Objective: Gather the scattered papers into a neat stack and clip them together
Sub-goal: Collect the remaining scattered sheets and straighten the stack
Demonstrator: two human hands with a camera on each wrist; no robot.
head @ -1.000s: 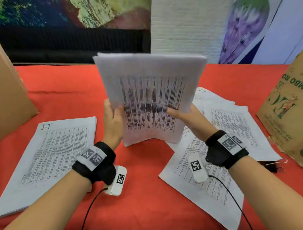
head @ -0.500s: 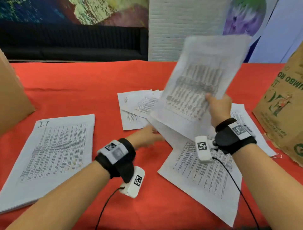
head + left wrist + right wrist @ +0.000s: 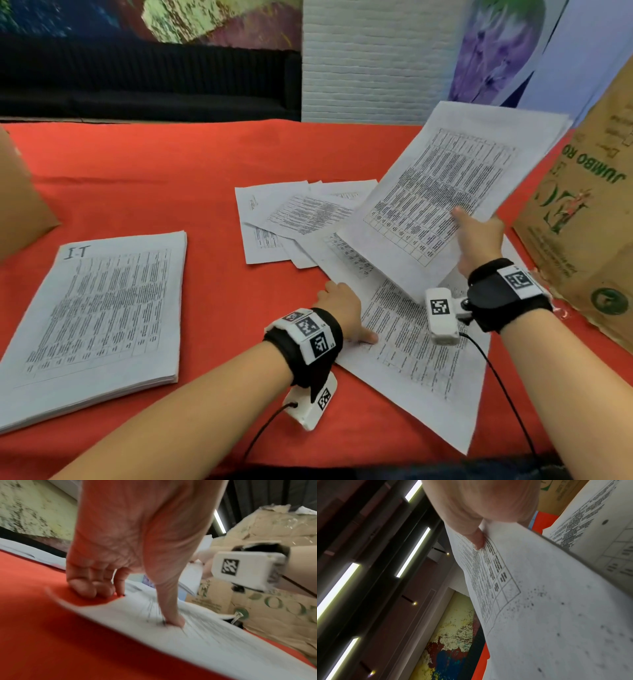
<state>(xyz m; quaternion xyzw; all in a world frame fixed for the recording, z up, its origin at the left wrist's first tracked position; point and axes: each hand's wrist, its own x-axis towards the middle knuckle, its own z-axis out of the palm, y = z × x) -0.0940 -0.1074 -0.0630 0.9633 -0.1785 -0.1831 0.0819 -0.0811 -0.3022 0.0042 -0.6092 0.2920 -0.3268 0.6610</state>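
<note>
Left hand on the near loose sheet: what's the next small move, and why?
Probably pinch the edge of the loose sheet and lift it toward the bundle that the right hand holds raised. The left hand presses its thumb on that sheet, fingers curled at its edge.

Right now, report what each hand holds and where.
Right hand grips the paper sheaf by its lower right edge. Left hand: thumb presses a loose sheet near its left edge; grip cannot be told.
</note>
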